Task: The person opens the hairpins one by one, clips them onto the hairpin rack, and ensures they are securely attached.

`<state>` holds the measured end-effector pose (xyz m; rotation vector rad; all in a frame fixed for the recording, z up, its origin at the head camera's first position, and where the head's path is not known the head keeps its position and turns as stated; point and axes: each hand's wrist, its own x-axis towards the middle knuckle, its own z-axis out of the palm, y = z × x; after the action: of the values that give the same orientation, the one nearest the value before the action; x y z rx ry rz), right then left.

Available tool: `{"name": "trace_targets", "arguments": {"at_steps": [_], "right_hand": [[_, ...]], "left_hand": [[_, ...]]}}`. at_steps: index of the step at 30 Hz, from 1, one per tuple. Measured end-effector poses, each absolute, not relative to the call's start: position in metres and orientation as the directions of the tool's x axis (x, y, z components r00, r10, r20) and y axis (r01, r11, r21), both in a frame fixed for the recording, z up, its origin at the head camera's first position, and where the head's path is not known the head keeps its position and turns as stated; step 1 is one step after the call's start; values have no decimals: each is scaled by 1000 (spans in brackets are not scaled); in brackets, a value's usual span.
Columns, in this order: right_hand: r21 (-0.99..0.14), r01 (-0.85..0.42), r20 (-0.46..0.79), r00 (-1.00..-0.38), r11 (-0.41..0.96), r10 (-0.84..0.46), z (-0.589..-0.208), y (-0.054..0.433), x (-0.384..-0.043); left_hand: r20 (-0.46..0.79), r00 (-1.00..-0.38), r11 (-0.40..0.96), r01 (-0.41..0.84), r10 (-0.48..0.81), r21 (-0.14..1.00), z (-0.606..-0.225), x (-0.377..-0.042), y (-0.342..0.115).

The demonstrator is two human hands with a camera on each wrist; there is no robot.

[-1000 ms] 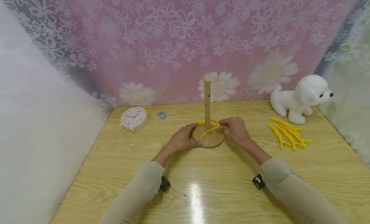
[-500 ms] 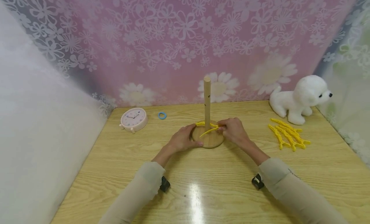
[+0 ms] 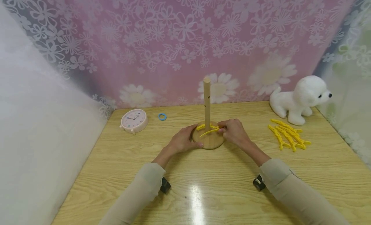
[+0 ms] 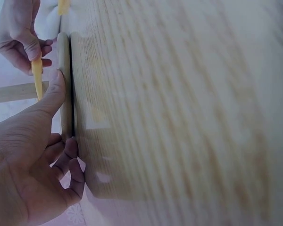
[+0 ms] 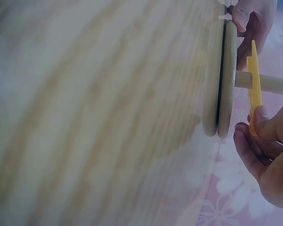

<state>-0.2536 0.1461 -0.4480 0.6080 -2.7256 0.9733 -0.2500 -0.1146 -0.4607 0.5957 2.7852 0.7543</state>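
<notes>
Yellow and slim, a forked piece (image 3: pixel 209 131) is straddling the upright wooden post (image 3: pixel 207 104) just above its round base (image 3: pixel 211 142), one prong lying near, the other far. Fingers of the right hand (image 3: pixel 235 131) are pinching its right end; those of the left hand (image 3: pixel 181 139) are gripping the base's left rim. The work seems to be only starting: several similar yellow pieces (image 3: pixel 285 137) are lying unused, right on the tabletop (image 3: pixel 232 186).

The yellow forked piece (image 5: pixel 256 87) I pinch looks like smooth plastic, the post (image 3: pixel 207 104) and round base (image 3: pixel 213 142) smooth wood, the tabletop (image 3: pixel 116 180) glossy woodgrain, the far-right toy dog (image 3: pixel 299 97) fluffy plush.
</notes>
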Motion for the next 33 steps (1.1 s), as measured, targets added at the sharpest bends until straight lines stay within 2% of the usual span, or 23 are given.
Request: {"name": "trace_targets", "arguments": {"at_steps": [33], "right_hand": [[-594,-439,252,-897,675,-362,-449,150,-253]], "left_hand": [[-101,-897,793,324,431,515,-458,-250,-114]]}}
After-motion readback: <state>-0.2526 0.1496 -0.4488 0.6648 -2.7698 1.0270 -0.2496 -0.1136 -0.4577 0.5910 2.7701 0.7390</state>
